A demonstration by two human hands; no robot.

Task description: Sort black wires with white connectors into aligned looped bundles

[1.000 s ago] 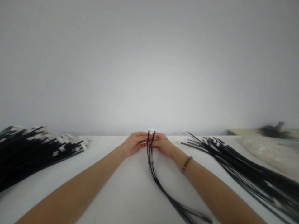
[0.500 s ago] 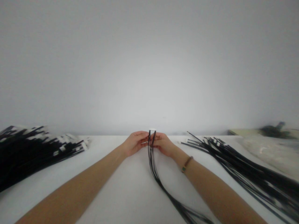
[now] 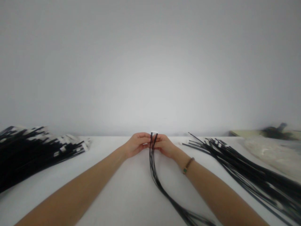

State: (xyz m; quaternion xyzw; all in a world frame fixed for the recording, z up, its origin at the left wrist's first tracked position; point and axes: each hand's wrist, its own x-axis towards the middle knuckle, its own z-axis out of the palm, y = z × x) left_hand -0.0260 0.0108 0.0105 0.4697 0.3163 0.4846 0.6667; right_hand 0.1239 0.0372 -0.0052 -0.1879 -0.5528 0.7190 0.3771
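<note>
Both hands meet at the far middle of the white table. My left hand and my right hand are closed around the upper end of a black wire harness, one from each side. A white connector sits at its top, just above the fingertips, with two dark strands coming down from it. From the hands the wires hang, curve to the right and run along the table toward the near edge. Exactly where each fingertip presses is too blurred to make out.
A thick pile of black cables with white connectors lies at the left. Another bundle of black cables spreads over the right side. Behind that are a clear plastic bag and a dark object. The wall rises behind the table.
The top of the wire harness has shifted very slightly to the right and down between my fingers. Both hands keep nearly the same place and grip.
</note>
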